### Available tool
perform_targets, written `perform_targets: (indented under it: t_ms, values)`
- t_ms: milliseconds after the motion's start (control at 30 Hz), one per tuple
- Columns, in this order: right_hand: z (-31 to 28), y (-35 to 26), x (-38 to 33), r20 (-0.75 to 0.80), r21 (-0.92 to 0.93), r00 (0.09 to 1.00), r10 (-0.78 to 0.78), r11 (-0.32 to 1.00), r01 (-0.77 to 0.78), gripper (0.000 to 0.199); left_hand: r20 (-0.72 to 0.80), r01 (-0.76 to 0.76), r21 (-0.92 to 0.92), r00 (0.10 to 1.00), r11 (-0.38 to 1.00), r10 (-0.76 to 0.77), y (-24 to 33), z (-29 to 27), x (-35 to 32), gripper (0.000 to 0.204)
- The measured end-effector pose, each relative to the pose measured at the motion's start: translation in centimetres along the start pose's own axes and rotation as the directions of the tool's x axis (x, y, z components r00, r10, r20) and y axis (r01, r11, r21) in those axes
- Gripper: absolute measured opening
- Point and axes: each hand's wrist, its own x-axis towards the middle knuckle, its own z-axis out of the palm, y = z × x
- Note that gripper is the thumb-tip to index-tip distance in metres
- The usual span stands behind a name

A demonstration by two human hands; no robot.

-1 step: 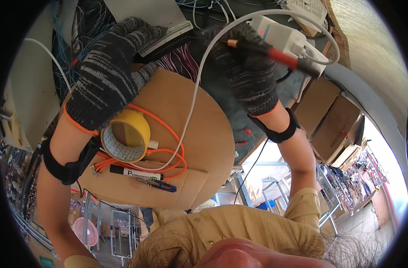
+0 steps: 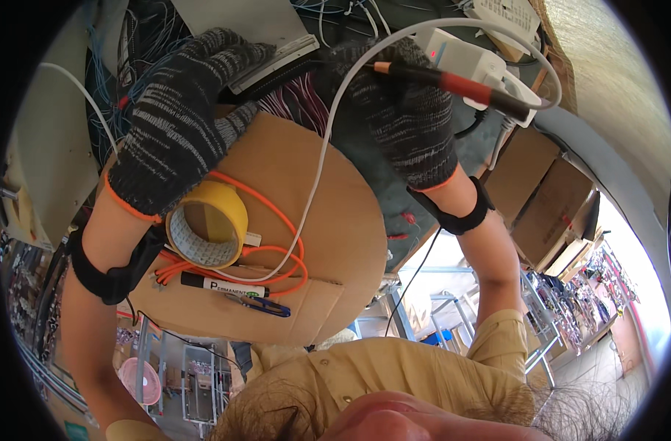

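Observation:
My left hand (image 2: 181, 121), in a black-and-grey knit glove, grips the left end of a long, slim connector block (image 2: 280, 65), fingers above and thumb below. A bundle of dark red and white wires (image 2: 298, 103) runs from its lower side. My right hand (image 2: 398, 110), gloved alike, is closed around a pen-shaped tool (image 2: 460, 86) with a black and red handle and a copper-coloured collar. The tool's tip lies at the connector's right end, blurred and partly hidden by the fingers. A white cable (image 2: 320, 158) loops over my right hand.
On a cardboard sheet (image 2: 343, 220) lie a yellow tape roll (image 2: 232, 213), an orange cable (image 2: 276, 209), a marker (image 2: 225, 285) and small blue-handled snips (image 2: 273, 305). A white power strip (image 2: 460, 55) stands right of my right hand. Cardboard boxes (image 2: 537, 198) are farther right.
The tool in my right hand has tilted slightly, its rear end rising a little and shifting right. The white cable's loop has shifted slightly with it. My left hand has stayed in place.

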Motion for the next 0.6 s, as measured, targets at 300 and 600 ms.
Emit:
perform_targets:
  t_ms: [300, 600]
  values:
    - [1.3, 1.5, -1.6, 0.384, 0.446, 0.851, 0.358, 0.736, -0.510, 0.023, 0.002, 0.029, -0.032, 1.000, 0.999, -0.029, -0.6, -1.5, -0.9, 0.044]
    - [1.1, 1.6, -0.3, 0.384, 0.480, 0.918, -0.102, 0.871, -0.104, 0.035, 0.007, 0.028, -0.050, 1.000, 0.998, -0.028, -2.1, -1.4, -0.9, 0.043]
